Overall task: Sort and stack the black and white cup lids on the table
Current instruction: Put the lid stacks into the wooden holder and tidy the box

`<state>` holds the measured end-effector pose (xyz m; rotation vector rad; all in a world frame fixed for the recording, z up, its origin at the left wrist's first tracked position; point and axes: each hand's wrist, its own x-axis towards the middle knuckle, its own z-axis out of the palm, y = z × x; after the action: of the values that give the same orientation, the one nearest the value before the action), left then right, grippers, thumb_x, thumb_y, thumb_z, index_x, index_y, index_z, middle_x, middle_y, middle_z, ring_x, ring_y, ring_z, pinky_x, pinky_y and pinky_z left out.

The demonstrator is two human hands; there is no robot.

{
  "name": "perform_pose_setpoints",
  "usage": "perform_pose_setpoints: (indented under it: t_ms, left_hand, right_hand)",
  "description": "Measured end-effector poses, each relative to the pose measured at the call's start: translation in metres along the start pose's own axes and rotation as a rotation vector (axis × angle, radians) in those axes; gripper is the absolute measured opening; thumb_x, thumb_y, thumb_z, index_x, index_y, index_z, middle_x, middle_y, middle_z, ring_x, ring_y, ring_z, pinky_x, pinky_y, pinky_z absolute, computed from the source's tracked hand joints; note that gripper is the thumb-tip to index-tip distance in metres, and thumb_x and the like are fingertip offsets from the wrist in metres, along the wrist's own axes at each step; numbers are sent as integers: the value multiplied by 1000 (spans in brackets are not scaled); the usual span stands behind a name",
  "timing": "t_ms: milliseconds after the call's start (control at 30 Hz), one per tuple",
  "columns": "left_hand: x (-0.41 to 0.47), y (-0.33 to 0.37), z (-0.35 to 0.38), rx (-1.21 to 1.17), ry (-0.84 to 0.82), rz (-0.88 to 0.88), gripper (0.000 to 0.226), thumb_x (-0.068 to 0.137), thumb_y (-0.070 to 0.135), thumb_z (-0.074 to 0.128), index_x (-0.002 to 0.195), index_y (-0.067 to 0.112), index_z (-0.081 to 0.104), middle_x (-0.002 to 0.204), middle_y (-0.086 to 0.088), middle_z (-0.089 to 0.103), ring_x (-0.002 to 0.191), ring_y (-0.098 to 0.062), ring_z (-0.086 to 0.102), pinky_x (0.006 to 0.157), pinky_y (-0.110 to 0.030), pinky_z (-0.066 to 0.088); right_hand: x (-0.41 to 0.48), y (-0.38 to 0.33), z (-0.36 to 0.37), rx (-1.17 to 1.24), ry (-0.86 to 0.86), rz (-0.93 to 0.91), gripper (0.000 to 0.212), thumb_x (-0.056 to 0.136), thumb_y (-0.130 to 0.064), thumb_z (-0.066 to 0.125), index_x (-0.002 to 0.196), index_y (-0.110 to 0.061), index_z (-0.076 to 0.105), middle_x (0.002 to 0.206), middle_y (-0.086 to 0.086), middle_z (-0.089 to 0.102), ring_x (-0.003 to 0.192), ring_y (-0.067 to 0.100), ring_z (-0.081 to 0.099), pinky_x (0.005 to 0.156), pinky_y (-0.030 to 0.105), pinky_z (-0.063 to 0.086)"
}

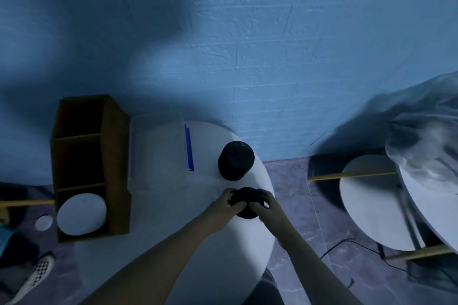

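Round white worktop (173, 218), blue textured wall (272, 57); my left hand (223, 203) and right hand (261, 202) clasp a black lid stack (245, 194), taller black stack (236, 160) behind.

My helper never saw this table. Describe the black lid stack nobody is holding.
On the round white table, look right of the clear box with the blue latch. The black lid stack stands alone near the far edge; the other black stack, nearer the person, is gripped by the left hand and right hand.
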<state>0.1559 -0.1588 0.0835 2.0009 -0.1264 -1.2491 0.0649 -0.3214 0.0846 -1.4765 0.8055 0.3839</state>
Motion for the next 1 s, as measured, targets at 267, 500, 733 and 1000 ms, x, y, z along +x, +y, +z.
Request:
perform_pose_setpoints:
  t_ms: [267, 500, 733, 1000]
  left_hand:
    - [-21, -19, -17, -315, 10, -79, 46, 96, 43, 65, 134, 29, 44, 127, -1, 58, 103, -6, 57, 76, -24, 48]
    - [-75, -61, -71, -486, 176, -56, 61, 72, 64, 69, 123, 36, 53, 118, -5, 64, 109, -18, 66, 102, -40, 55]
    - [-131, -63, -141, -477, 330, 108, 44, 90, 55, 68, 127, 36, 54, 126, 6, 54, 112, -4, 56, 88, -22, 49]
    - [-158, -54, -224, -523, 507, 299, 58, 69, 65, 73, 119, 39, 62, 124, 3, 66, 112, -12, 67, 98, -38, 57]
  right_hand:
    - [-1, -10, 21, 143, -210, 132, 55, 76, -41, 73, 128, -29, 64, 125, 1, 70, 117, 18, 63, 105, 41, 49]
    - [-12, -36, 100, 82, -295, 83, 64, 73, -48, 77, 130, -24, 61, 128, 2, 69, 118, 17, 65, 103, 41, 53]
    - [-31, -105, 161, -63, -451, -102, 59, 79, -44, 71, 136, -31, 61, 125, -6, 72, 119, 15, 66, 107, 42, 50]
    - [-30, -189, 218, -95, -525, -296, 42, 83, -34, 73, 125, -30, 65, 117, -4, 75, 110, 13, 69, 94, 30, 56]
